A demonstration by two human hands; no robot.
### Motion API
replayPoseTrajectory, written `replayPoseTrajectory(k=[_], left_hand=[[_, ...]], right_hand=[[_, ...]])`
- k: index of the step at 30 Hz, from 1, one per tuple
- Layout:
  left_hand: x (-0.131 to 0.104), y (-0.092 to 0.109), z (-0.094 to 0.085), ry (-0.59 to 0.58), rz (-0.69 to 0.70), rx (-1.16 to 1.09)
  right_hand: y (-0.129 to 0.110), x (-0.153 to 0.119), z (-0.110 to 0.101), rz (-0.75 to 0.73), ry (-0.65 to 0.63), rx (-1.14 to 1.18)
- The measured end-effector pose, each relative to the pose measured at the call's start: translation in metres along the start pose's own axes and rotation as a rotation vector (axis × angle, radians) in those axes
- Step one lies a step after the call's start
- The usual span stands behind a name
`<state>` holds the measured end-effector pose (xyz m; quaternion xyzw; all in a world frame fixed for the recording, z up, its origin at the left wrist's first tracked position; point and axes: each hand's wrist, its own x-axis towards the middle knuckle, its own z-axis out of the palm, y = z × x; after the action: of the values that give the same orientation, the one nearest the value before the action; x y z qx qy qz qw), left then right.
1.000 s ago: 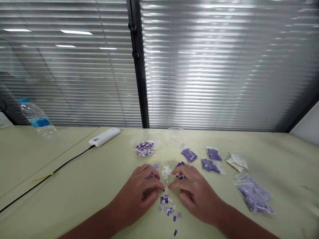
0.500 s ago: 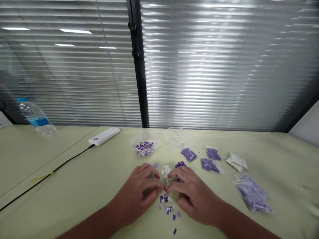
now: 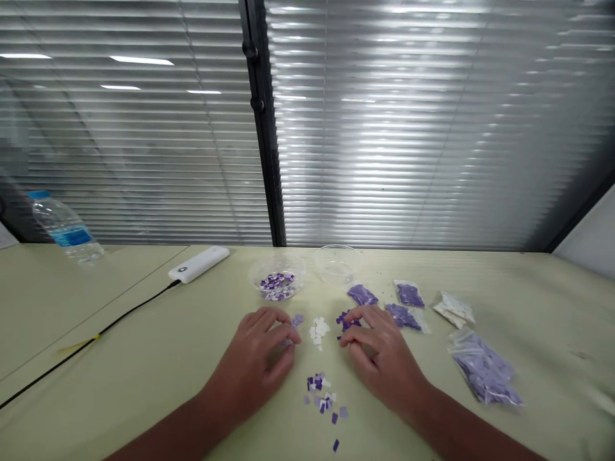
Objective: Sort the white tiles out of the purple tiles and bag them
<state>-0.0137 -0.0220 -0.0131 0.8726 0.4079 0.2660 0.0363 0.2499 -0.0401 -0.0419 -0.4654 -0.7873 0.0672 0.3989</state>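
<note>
L hand [image 3: 254, 362] nr lilac bits [image 3: 298, 319], R hand [image 3: 387, 355] nr purple bits [image 3: 343, 321], can't tell grips.

Two hands [image 3: 257, 362], two containers [image 3: 339, 272], one bottle [image 3: 67, 227]

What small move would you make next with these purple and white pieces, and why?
I'd probably have the right hand pick up the lone dark purple piece nearest the person and add it to the dark purple pile: it lies apart from the mixed pieces, and that pile matches its colour.
</note>
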Motion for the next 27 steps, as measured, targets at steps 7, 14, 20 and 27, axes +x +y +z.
replayPoseTrajectory(k=[7,14,20,27], left_hand=[[0.000,0.014,-0.006,-0.186,0.224,-0.159],[-0.001,0.017,-0.011,-0.248,0.238,-0.211],[-0.001,0.014,-0.009,-0.222,0.235,-0.205],[0.000,0.008,-0.002,-0.171,0.149,-0.104]], right_hand=[[-0.012,-0.001,-0.005,-0.236,-0.258,0.143],[-0.010,-0.001,0.000,-0.174,-0.247,0.072],[-0.014,0.001,-0.005,-0.160,-0.300,0.073],[-0.009,0.000,-0.002,-0.149,-0.199,0.130]])
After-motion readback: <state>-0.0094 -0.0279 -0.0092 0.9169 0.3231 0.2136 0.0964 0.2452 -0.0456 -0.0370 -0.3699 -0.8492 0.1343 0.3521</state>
